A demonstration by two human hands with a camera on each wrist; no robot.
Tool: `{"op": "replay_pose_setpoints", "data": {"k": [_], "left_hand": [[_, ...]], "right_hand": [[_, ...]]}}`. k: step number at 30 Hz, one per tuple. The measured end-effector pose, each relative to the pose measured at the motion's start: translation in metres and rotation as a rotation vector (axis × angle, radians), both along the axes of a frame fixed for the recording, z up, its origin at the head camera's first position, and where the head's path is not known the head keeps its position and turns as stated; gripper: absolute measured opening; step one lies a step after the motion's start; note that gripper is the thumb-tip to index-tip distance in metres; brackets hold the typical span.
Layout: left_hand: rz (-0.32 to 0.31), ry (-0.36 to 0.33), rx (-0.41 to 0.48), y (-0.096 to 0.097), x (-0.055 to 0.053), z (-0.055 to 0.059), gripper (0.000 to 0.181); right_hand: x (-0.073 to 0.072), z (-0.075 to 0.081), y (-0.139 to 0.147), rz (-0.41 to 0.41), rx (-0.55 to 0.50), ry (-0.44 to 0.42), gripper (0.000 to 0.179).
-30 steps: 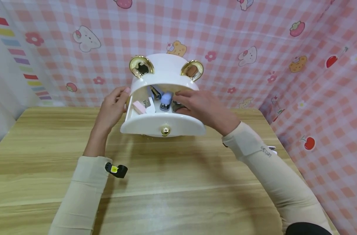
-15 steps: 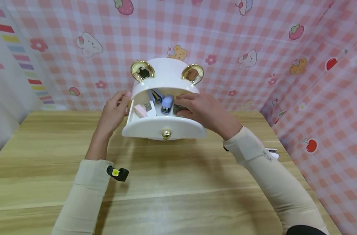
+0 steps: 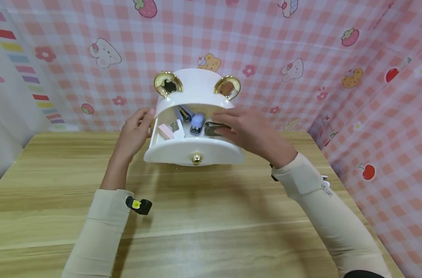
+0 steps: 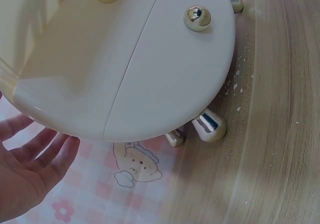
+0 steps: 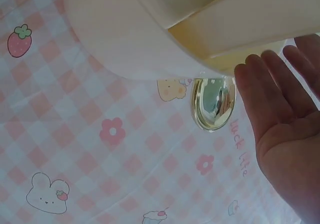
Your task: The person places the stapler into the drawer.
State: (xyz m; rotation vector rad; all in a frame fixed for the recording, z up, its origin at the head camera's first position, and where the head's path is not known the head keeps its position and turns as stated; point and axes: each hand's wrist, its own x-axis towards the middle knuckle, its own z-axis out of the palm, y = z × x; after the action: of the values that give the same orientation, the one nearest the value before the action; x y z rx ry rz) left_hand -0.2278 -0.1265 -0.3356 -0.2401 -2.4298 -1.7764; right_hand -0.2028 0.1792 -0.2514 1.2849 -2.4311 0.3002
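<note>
White box (image 3: pixel 197 83) w/ gold ears sits at the back of the bench (image 3: pixel 197 231), top drawer (image 3: pixel 172 151) pulled out.

R hand (image 3: pixel 250 129) reaches in over the drawer's R side, palm down, forearm angled in from lower R. Fingers & thumb loosely spread, not clenched; R wrist view shows fingers fairly straight, nothing visible in them. Grey stapler (image 3: pixel 211 129) lies in the drawer's R part, one end under/between thumb & fingers; can't tell if they touch it.

L hand (image 3: pixel 136 129) is at the box's L side, fingers extended along it, thumb by the front edge, not wrapped round anything.

Left of the grey stapler, apart from it: blue stapler (image 3: pixel 197 122), then white piece (image 3: pixel 179 132) & pink piece (image 3: pixel 166 131) next to each other.

Vs. 0.5 s ago: R hand has pulled back a bit to the R, so more of the grey stapler shows; R sleeve (image 3: pixel 297 173) also further R. L hand, box & drawer approx. same as then.
</note>
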Motion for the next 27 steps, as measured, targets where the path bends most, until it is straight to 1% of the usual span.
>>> {"op": "replay_pose_setpoints", "data": {"k": [4, 8, 14, 20, 23, 27], "left_hand": [[-0.001, 0.011, 0.011, 0.0, -0.001, 0.001, 0.062], [-0.017, 0.011, 0.022, 0.001, -0.002, 0.001, 0.061], [-0.021, -0.002, 0.018, 0.0, -0.005, -0.002, 0.06], [-0.016, -0.001, 0.007, -0.001, -0.005, 0.001, 0.061], [-0.013, 0.002, 0.006, -0.003, -0.004, 0.002, 0.062], [-0.002, -0.002, 0.002, -0.006, -0.002, 0.002, 0.063]], "right_hand": [[0.003, 0.002, 0.005, 0.006, -0.029, 0.038, 0.03], [0.008, 0.004, 0.012, 0.004, -0.059, 0.061, 0.033], [0.011, 0.006, 0.028, -0.032, -0.096, 0.143, 0.036], [0.019, 0.005, 0.053, -0.106, -0.12, 0.178, 0.044], [0.023, 0.003, 0.066, -0.167, -0.135, 0.19, 0.045], [0.026, 0.004, 0.082, -0.247, -0.153, 0.184, 0.049]]}}
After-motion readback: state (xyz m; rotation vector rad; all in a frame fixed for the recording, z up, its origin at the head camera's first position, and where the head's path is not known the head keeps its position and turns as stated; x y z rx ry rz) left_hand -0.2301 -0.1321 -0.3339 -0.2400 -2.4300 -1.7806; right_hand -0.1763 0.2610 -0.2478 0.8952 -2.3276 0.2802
